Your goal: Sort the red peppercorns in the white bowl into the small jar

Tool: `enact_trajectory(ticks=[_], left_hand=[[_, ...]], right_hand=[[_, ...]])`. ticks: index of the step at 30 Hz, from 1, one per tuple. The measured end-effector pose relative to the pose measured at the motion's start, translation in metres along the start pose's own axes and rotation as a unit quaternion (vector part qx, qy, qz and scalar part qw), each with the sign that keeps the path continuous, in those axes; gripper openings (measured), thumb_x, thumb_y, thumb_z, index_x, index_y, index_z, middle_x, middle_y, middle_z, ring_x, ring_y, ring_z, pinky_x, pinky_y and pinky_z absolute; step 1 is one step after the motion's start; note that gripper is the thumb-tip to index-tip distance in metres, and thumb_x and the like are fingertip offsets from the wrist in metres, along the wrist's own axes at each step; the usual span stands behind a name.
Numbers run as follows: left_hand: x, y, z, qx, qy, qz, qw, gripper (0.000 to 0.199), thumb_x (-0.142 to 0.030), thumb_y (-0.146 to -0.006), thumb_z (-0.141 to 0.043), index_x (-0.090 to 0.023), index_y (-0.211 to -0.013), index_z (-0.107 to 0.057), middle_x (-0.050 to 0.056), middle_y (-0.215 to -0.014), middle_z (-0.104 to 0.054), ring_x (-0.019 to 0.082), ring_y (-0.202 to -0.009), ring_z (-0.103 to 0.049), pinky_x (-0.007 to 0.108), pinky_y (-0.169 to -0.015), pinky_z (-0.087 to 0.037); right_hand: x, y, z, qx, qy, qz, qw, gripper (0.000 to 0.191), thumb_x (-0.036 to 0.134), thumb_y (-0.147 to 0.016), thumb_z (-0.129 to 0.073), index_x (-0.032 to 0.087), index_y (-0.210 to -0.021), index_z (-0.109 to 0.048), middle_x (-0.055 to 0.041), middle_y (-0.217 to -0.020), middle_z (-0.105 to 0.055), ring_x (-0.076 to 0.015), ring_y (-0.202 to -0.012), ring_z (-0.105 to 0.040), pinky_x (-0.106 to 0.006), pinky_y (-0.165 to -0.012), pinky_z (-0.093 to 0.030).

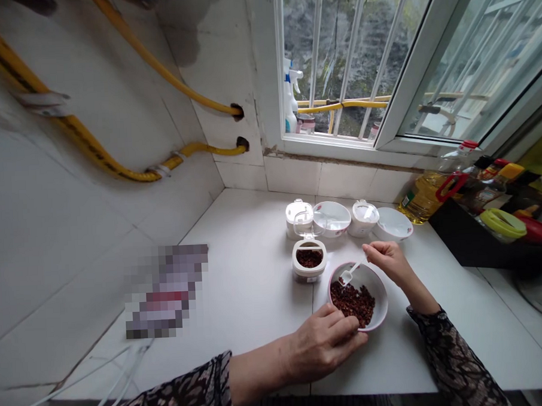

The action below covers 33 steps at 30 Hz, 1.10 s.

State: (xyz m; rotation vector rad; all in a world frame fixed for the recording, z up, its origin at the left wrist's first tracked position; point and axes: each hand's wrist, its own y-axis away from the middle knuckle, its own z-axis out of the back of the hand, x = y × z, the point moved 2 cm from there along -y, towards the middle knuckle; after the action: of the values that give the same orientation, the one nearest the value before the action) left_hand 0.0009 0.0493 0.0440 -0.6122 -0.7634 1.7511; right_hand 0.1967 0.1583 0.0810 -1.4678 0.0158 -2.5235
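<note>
My right hand [389,262] pinches the handle of a small white spoon [347,276], whose scoop dips into a white bowl [379,285] with a pink rim. Dark reddish-brown dried bits, perhaps peppercorns [357,304], cover part of the bowl's bottom. At the bowl's near left side, my left hand [324,341] grips the rim, fingers curled. Just beyond, to the left, stands a seasoning jar [308,262] with its clear lid raised and similar dark bits inside.
Along the back stand a white lidded jar [297,217], a bowl [332,218], another lidded jar [364,218] and a second bowl [394,224]. An oil bottle [421,196] and a black rack [456,231] of bottles are at right. A pixelated object [169,294] with white cables lies left.
</note>
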Motion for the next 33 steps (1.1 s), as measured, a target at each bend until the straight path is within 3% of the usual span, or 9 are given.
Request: enact_trajectory(ticks=[7,12,15,18,21,25,28,31,33], left_hand=[[0.000,-0.003,0.002,-0.009,-0.003,0.003,1.000,0.022,-0.012,-0.099,-0.042,-0.010,-0.104,-0.064,0.006,-0.086,-0.061,0.014,-0.067,-0.048,0.029,-0.066,-0.043],[-0.001,-0.001,0.000,0.009,-0.009,0.001,1.000,0.020,-0.012,-0.099,-0.044,-0.011,-0.103,-0.063,0.006,-0.087,-0.060,0.014,-0.068,-0.046,0.029,-0.065,-0.042],[0.000,0.000,-0.001,0.008,-0.008,0.003,1.000,0.017,-0.012,-0.098,-0.047,-0.011,-0.103,-0.063,0.006,-0.087,-0.060,0.014,-0.067,-0.046,0.029,-0.065,-0.041],[-0.001,-0.001,0.000,-0.004,-0.004,0.002,1.000,0.018,-0.012,-0.098,-0.046,-0.010,-0.102,-0.063,0.006,-0.088,-0.061,0.014,-0.068,-0.047,0.029,-0.066,-0.042],[0.000,-0.003,0.002,-0.017,-0.003,0.001,1.000,0.020,-0.012,-0.099,-0.044,-0.010,-0.100,-0.064,0.006,-0.087,-0.063,0.015,-0.068,-0.049,0.030,-0.065,-0.043],[0.000,-0.004,0.003,-0.023,-0.006,-0.001,1.000,0.021,-0.013,-0.100,-0.044,-0.011,-0.097,-0.065,0.005,-0.084,-0.063,0.015,-0.067,-0.050,0.029,-0.062,-0.042],[0.000,-0.004,0.002,-0.018,-0.007,-0.002,1.000,0.022,-0.013,-0.100,-0.044,-0.012,-0.098,-0.065,0.005,-0.084,-0.063,0.015,-0.068,-0.050,0.029,-0.062,-0.043],[0.000,-0.003,0.001,-0.008,-0.004,-0.001,1.000,0.019,-0.012,-0.099,-0.045,-0.010,-0.101,-0.064,0.006,-0.086,-0.063,0.015,-0.067,-0.049,0.029,-0.062,-0.043],[0.000,-0.002,0.000,-0.005,0.000,-0.001,1.000,0.018,-0.012,-0.098,-0.047,-0.010,-0.103,-0.064,0.006,-0.087,-0.063,0.015,-0.067,-0.049,0.030,-0.062,-0.042]], right_hand=[[-0.001,0.000,-0.003,0.004,-0.062,-0.063,0.996,0.055,0.066,-0.071,-0.062,0.019,-0.047,-0.045,0.0037,-0.046,-0.036,-0.0070,-0.045,-0.027,-0.024,-0.042,-0.016],[0.012,0.000,-0.010,-0.026,-0.118,-0.064,0.991,0.058,0.068,-0.069,-0.065,0.020,-0.047,-0.040,0.0053,-0.043,-0.033,-0.0066,-0.043,-0.025,-0.024,-0.042,-0.018],[0.026,-0.001,-0.014,-0.091,-0.098,0.001,0.991,0.056,0.067,-0.077,-0.060,0.020,-0.051,-0.046,0.0049,-0.045,-0.035,-0.0077,-0.044,-0.027,-0.024,-0.042,-0.021],[0.044,0.002,-0.019,-0.170,-0.015,0.119,0.978,0.046,0.053,-0.089,-0.055,0.019,-0.058,-0.053,0.0030,-0.050,-0.044,-0.0103,-0.049,-0.037,-0.025,-0.048,-0.030],[0.059,0.006,-0.030,-0.208,0.112,0.255,0.938,0.037,0.035,-0.096,-0.050,0.019,-0.063,-0.055,0.0017,-0.055,-0.053,-0.0117,-0.054,-0.044,-0.028,-0.061,-0.038],[0.066,0.013,-0.044,-0.181,0.245,0.400,0.864,0.028,0.020,-0.096,-0.051,0.019,-0.068,-0.054,0.0031,-0.056,-0.056,-0.0102,-0.052,-0.043,-0.031,-0.075,-0.039],[0.067,0.017,-0.036,-0.196,0.240,0.414,0.856,0.023,0.016,-0.094,-0.051,0.019,-0.072,-0.054,0.0037,-0.057,-0.055,-0.0100,-0.052,-0.044,-0.031,-0.078,-0.039],[0.065,0.018,-0.015,-0.193,0.198,0.377,0.884,0.029,0.017,-0.094,-0.052,0.020,-0.065,-0.050,0.0058,-0.052,-0.048,-0.0093,-0.049,-0.038,-0.029,-0.073,-0.040],[0.059,0.017,-0.002,-0.144,0.203,0.344,0.906,0.035,0.019,-0.093,-0.053,0.020,-0.059,-0.046,0.0057,-0.050,-0.044,-0.0096,-0.049,-0.037,-0.026,-0.065,-0.040]])
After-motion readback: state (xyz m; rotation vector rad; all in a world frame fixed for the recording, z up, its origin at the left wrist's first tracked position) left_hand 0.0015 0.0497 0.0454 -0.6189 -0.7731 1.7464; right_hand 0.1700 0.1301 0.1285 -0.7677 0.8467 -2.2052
